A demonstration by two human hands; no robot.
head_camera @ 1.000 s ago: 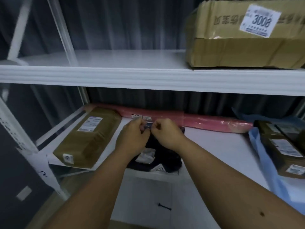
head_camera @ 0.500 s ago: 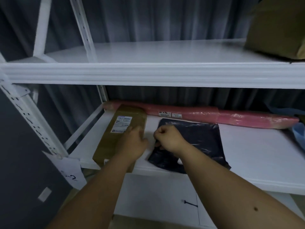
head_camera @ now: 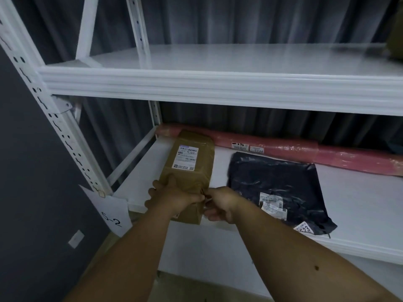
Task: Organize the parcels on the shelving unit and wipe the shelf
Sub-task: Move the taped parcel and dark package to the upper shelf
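Brown parcel (head_camera: 188, 171) is overhanging the shelf (head_camera: 359, 205) edge at lower centre, both hands clamped on it: left hand (head_camera: 172, 196), right hand (head_camera: 220, 205); a loosening grip risks dropping it.

My right hand (head_camera: 220, 203) is off the black bag (head_camera: 277, 184) now and joins my left hand (head_camera: 172, 197) at the near end of the brown box (head_camera: 189, 168). The bag lies flat at three o'clock of the box.

On the lower shelf (head_camera: 359, 205), bare board lies between the brown box (head_camera: 189, 162) and the black bag (head_camera: 277, 188). The pink roll (head_camera: 305, 152) blocks the back edge, and the upper shelf (head_camera: 218, 88) limits headroom.
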